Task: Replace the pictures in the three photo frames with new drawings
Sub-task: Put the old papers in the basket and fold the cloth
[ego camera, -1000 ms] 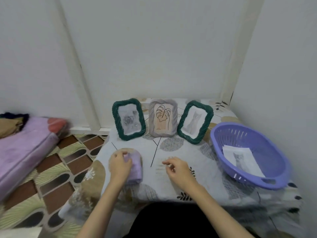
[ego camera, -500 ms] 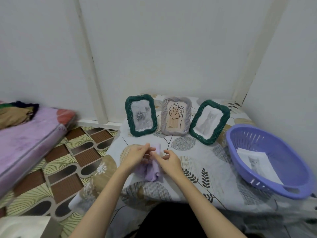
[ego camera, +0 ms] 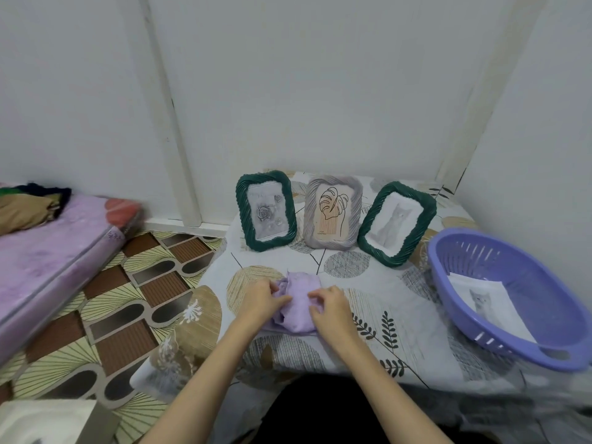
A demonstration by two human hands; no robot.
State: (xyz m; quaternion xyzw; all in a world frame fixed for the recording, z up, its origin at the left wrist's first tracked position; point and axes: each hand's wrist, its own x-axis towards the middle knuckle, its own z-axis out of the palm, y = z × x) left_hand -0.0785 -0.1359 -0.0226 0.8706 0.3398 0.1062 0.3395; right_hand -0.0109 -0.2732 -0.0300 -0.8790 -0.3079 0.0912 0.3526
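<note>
Head view: both hands, left hand (ego camera: pixel 261 299) and right hand (ego camera: pixel 330 307), are pinching a crumpled lilac cloth (ego camera: pixel 296 302); the three standing rope-edged photo frames (ego camera: pixel 333 216) are showing pictures, seemingly finished.

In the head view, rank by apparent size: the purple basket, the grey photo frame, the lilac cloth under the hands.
1. Purple basket, clearly largest, though it sits nearer the camera.
2. Grey photo frame and lilac cloth: too alike to rank; both hands cover part of the cloth.
</note>
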